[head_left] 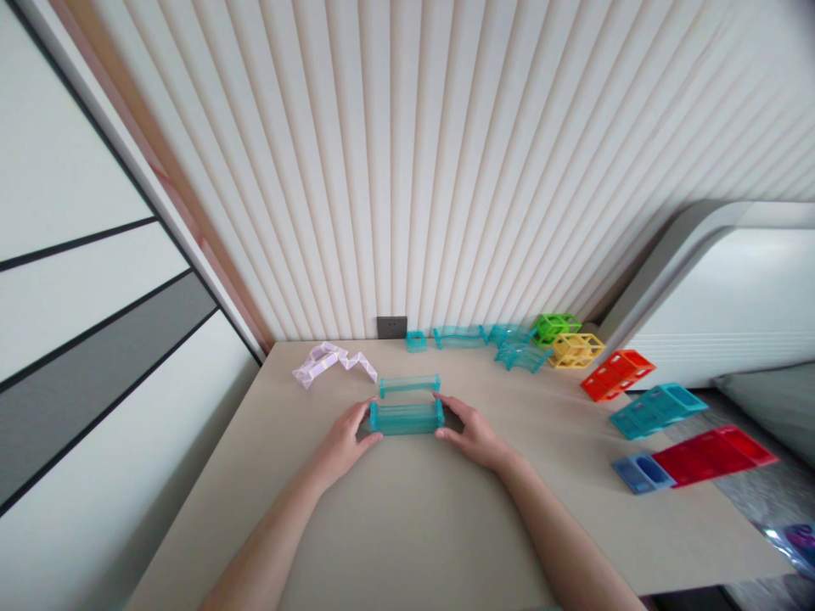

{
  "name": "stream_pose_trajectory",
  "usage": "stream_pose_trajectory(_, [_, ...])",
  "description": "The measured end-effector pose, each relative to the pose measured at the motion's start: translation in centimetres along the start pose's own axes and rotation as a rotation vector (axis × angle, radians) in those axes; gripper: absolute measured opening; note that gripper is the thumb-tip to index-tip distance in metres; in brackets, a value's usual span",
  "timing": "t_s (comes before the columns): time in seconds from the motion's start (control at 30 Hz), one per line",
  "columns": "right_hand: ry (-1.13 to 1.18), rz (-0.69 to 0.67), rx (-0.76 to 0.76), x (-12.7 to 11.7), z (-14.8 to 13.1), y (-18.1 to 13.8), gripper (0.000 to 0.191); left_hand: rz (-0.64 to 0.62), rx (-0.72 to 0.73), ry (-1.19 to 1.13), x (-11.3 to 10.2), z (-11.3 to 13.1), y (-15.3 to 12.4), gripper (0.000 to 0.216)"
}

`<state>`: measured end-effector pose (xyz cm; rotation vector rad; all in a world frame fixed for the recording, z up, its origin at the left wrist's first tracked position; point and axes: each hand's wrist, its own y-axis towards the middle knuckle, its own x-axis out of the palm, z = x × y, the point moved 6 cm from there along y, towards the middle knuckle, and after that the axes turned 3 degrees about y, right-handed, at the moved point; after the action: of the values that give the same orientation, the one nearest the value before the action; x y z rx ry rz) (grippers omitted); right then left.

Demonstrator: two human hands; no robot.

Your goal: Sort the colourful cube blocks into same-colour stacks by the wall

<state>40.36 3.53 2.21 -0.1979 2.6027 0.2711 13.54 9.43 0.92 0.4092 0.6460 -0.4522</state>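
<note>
Between my two hands lies a stack of translucent teal plastic track pieces, with raised ends. My left hand curls round its left end, thumb at the near side and fingers at the far side. At the right end, my right hand grips in the same way. Just behind the stack is a single straight teal piece, apart from it. The lower faces of the stack are hidden from me, so I cannot tell whether it touches the table.
A pale purple zigzag piece lies at the back left. Along the wall are a small teal square, curved teal pieces, and green and yellow blocks. Orange, teal, red and blue blocks line the right side.
</note>
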Motion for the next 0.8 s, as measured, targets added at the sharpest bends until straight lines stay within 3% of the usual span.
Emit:
stream_pose_trajectory(0.3, [-0.015,0.034,0.003,-0.2,-0.6,0.1,0.053,-0.014,0.011,-0.018,-0.5,1.0,0.0,0.048])
stream_pose_trajectory(0.8, [0.003,0.01,0.018,-0.3,-0.5,0.1,0.054,-0.026,0.041,-0.033,-0.7,1.6,0.1,0.044])
